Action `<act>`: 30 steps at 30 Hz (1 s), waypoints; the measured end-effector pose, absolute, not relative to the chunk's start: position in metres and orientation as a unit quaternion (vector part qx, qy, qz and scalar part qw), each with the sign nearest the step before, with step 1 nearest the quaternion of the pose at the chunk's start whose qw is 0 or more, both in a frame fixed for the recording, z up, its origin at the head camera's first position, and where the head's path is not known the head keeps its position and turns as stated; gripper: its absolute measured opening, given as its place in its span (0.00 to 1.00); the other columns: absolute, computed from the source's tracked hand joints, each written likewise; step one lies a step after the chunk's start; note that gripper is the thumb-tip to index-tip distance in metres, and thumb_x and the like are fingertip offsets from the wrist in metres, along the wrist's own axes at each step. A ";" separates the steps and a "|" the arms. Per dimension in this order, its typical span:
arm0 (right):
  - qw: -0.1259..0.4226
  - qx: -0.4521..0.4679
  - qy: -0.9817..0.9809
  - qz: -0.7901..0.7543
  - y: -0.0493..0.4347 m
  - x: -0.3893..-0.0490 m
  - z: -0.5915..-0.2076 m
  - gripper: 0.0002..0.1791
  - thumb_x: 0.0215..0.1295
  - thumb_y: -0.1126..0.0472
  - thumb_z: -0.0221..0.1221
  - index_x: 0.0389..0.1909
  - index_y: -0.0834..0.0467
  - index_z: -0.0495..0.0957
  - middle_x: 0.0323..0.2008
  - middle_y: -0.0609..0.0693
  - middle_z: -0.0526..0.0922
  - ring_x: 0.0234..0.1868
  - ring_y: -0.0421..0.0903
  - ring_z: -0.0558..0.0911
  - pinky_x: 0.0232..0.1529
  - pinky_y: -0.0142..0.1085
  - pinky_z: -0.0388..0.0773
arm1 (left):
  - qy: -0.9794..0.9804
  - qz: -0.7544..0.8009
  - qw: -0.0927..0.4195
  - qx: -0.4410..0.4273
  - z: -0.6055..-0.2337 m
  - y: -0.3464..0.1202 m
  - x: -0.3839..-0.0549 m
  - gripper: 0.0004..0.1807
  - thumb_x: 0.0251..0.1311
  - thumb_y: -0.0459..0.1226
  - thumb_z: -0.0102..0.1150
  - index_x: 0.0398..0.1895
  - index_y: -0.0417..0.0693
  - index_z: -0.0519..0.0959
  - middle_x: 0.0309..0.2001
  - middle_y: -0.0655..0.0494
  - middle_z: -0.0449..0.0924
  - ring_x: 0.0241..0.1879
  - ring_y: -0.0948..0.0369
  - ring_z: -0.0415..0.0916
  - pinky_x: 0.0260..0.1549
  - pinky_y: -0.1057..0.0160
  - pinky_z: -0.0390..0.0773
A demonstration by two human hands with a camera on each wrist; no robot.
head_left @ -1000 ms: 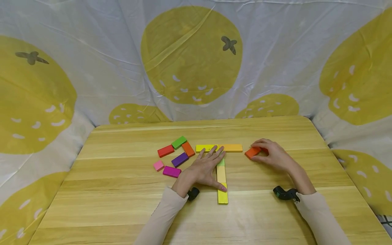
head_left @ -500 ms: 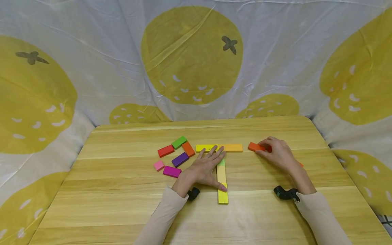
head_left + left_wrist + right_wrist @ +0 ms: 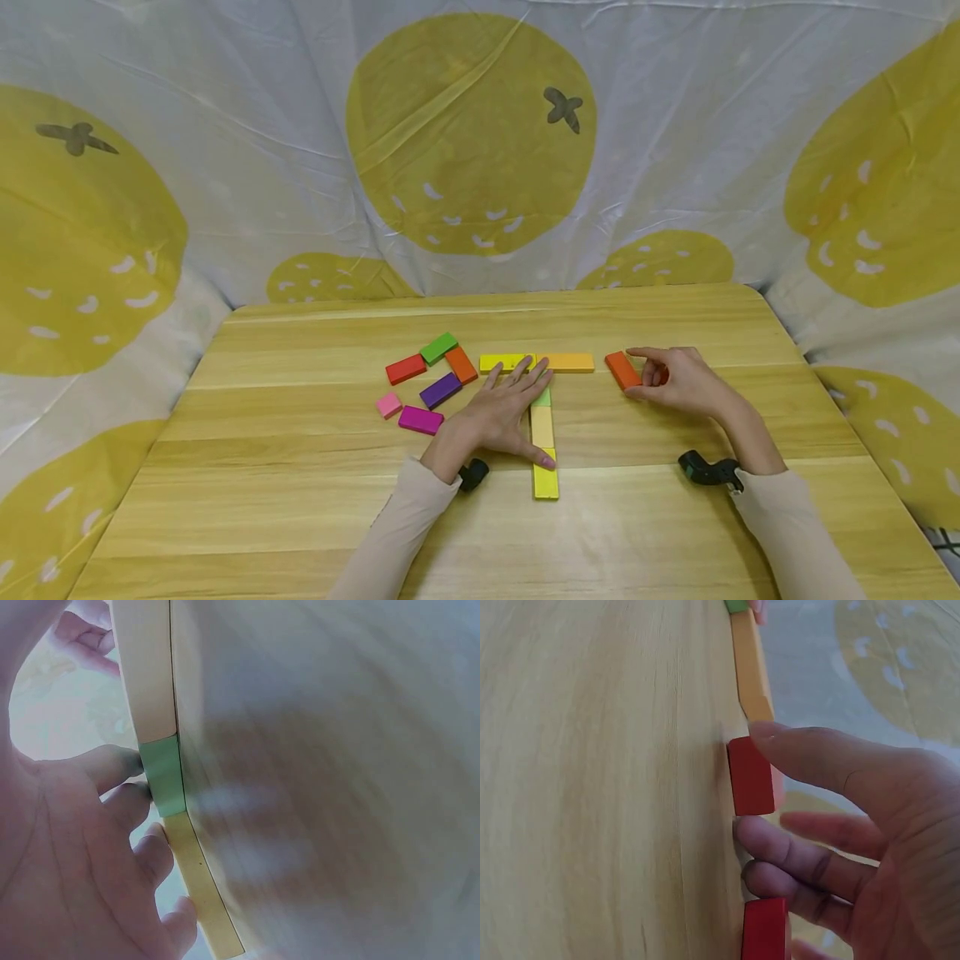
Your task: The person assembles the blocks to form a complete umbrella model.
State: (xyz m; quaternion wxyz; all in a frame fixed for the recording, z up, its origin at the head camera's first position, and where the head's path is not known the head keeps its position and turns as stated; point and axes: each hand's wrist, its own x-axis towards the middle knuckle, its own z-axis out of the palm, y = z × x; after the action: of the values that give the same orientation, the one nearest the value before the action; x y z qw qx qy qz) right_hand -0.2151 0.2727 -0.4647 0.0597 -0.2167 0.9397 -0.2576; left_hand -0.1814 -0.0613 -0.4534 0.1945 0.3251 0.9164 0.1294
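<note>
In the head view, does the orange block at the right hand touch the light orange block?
No, a strip of bare table separates the orange block from the light orange block.

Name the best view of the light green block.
Left wrist: the light green block appears largest, one side plainly exposed. The head view shows it partly behind the left hand; the right wrist, at most a sliver.

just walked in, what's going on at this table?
A person's right hand has its thumb and fingers on an orange block, just right of a T of blocks and apart from it. The left hand is spread over the T. Six other coloured blocks lie left of it.
</note>
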 end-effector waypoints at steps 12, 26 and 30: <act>0.065 -0.234 0.918 -0.314 0.268 -0.216 -0.472 0.34 0.59 0.60 0.75 0.66 0.62 0.76 0.32 0.46 0.81 0.28 0.36 0.75 0.31 0.29 0.76 | 0.916 0.127 0.201 0.323 -0.454 -0.062 -0.182 0.72 0.46 0.71 0.72 0.86 0.55 0.40 0.86 0.62 0.27 0.85 0.57 0.25 0.82 0.41 0.30; 0.049 -0.219 0.922 -0.316 0.268 -0.217 -0.474 0.37 0.63 0.53 0.72 0.70 0.63 0.73 0.66 0.63 0.75 0.66 0.65 0.74 0.66 0.64 0.68 | 0.916 0.130 0.203 0.321 -0.454 -0.061 -0.182 0.73 0.45 0.70 0.72 0.86 0.56 0.39 0.86 0.63 0.26 0.85 0.57 0.24 0.82 0.41 0.29; 0.063 -0.226 0.918 -0.321 0.268 -0.216 -0.475 0.38 0.65 0.54 0.72 0.72 0.62 0.71 0.68 0.63 0.74 0.68 0.66 0.72 0.67 0.66 0.68 | 0.915 0.132 0.206 0.321 -0.453 -0.061 -0.182 0.72 0.46 0.70 0.72 0.86 0.55 0.40 0.86 0.62 0.26 0.85 0.56 0.25 0.82 0.40 0.29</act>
State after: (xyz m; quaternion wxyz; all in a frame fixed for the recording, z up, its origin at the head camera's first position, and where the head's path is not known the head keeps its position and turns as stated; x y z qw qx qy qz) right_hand -0.2163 0.2678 -0.4747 0.0635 -0.2257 0.9177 -0.3206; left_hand -0.1816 -0.0615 -0.4528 0.2055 0.3214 0.9149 0.1317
